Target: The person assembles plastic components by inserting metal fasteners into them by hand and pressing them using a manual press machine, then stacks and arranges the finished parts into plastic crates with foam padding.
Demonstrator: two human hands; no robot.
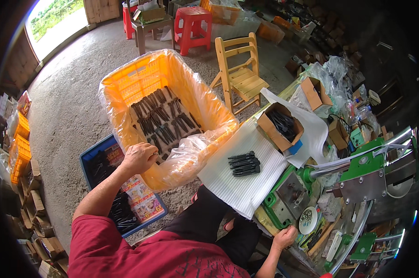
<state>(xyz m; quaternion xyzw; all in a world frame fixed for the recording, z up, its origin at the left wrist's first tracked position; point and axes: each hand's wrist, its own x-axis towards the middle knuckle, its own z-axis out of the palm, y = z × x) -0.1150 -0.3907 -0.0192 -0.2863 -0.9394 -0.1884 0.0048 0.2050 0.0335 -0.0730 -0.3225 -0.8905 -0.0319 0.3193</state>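
Your right hand (285, 237) is at the near edge of the bench, just beside the near corner of the green machine (283, 197); fingers curled in, can't tell if they're clamped on anything. White bowl (307, 220) with small bits in it, just right of the machine.

Your left hand (140, 158) is over the left edge of the yellow crate (140, 79), toward its near corner. Back of the hand up, fingers bent down; fingertips hidden, can't tell if they hold or touch something.

Blue tray (149, 221) on the floor to your left, partly hidden by your arm and the crate: black parts along its left side, printed paper (142, 197) along its right.

White foam sheet (218, 178) lies on the bench, its left edge up against the crate. Small pile of black parts (244, 164) mid-sheet, side by side, well apart from both hands.

Crate is lined with clear plastic. Inside, dark parts (160, 116) lie in rows, nearest your left hand.

Cardboard box (270, 129) of more black parts stands open toward the sheet's far right edge. Beyond that, a second open box (317, 97).

Farther off: wooden folding chair (246, 83) past the crate's far right edge, then a red stool (193, 18).
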